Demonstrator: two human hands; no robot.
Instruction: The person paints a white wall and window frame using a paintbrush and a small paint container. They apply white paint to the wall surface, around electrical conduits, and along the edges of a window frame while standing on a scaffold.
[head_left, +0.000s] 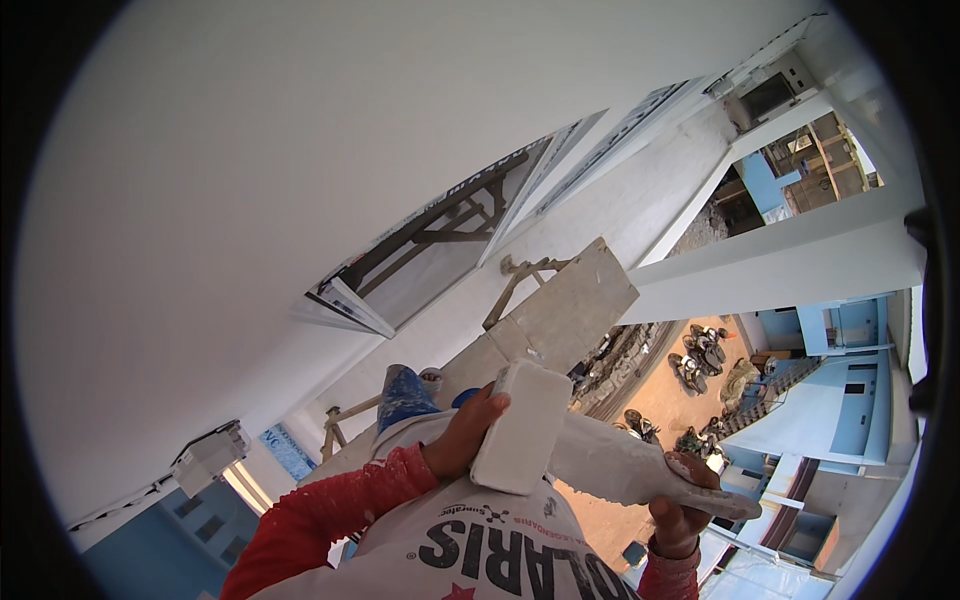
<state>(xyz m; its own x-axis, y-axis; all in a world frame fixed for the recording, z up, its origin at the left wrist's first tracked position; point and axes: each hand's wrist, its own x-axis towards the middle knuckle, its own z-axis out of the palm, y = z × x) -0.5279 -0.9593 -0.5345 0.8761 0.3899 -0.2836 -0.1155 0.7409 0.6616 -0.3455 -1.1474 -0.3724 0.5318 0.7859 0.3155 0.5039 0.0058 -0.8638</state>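
Observation:
My left hand (468, 432), at the end of a red, plaster-spotted sleeve, is closed on the near-left edge of a white rectangular slab (522, 428) with rounded corners. The slab is tilted in front of my chest; its underside and most of my fingers are hidden. At the lower right, my right hand (678, 515) wraps round a long pale-grey, plaster-smeared tool (615, 462), its fingers showing above and below the narrow end. The tool's wide end passes behind the slab, and its exact kind cannot be made out.
A plank scaffold platform (560, 310) stretches ahead beside a smooth white wall (200, 200) with an open window (440, 230). Right of the planks, the drop falls to a courtyard (690, 400) with parked motorbikes (700, 355). A wide white beam (780, 255) crosses at right.

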